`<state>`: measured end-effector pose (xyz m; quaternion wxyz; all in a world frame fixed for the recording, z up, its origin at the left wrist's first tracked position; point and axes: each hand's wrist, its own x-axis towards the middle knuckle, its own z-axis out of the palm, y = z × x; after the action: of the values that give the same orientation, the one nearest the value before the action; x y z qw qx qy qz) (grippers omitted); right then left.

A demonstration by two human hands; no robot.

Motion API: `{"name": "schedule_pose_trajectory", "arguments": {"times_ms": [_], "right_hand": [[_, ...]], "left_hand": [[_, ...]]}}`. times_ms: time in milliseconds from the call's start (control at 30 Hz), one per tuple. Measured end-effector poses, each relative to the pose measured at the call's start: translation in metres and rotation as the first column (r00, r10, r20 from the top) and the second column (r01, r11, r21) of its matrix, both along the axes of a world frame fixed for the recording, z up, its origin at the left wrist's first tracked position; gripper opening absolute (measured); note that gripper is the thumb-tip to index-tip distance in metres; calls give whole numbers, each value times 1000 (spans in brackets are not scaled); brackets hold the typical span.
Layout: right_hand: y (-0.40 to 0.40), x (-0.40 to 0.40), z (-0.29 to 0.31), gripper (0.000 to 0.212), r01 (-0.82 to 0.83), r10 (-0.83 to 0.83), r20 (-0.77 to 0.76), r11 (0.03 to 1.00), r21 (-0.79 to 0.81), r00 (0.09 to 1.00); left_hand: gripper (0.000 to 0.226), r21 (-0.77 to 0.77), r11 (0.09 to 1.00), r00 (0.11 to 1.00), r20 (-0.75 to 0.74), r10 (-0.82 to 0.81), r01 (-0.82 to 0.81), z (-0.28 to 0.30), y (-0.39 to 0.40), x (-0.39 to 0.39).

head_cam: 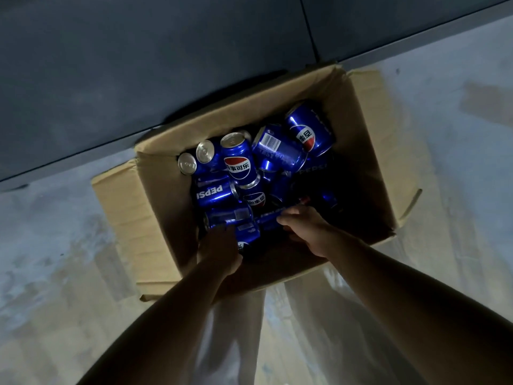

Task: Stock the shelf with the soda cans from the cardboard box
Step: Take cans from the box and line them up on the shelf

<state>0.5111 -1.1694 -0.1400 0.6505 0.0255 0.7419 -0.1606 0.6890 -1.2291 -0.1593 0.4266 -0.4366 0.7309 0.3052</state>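
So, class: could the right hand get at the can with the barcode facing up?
Probably yes: the barcode can lies exposed on top of the pile, nothing covering it, beyond the right hand, already inside the open cardboard box.

Blue soda cans in a tan cardboard box on a pale mottled floor.

Soda cans (238,162): glossy deep blue bodies, white lettering, a red, white and blue round emblem, silver tops; one can beyond the right hand (305,226) carries a white barcode patch (270,141); those nearest both hands fall into dark shadow. Cardboard box (155,207): plain tan-brown, faintly ribbed flaps, inner walls shaded darker near the left hand (222,245). Floor (55,245): pale grey-blue, blotched with tan and whitish patches. Panel (138,65) beyond the box: flat dark slate blue, crossed by one thin dark seam.
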Motion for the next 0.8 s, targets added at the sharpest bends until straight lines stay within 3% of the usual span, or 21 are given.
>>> {"name": "schedule_pose_trajectory", "arguments": {"times_ms": [67,233,367,600,800], "right_hand": [[0,0,-10,5,-10,10,-5,1000,9,1000],[4,4,-23,11,-5,5,7,1000,-19,1000],[10,7,-23,11,-16,16,11,999,-30,1000],[13,-2,-16,10,16,-16,9,999,-32,1000],[11,-13,14,32,36,-37,-3,998,-50,999]], "left_hand": [[69,-21,997,997,10,-76,76,-9,4,-3],[60,-172,942,957,70,-280,288,-16,12,-5],[46,-237,917,947,61,-315,320,-21,16,-7],[58,-174,962,977,59,-204,212,-18,14,-11],[83,10,987,987,-14,159,-159,8,-5,-8]]}}
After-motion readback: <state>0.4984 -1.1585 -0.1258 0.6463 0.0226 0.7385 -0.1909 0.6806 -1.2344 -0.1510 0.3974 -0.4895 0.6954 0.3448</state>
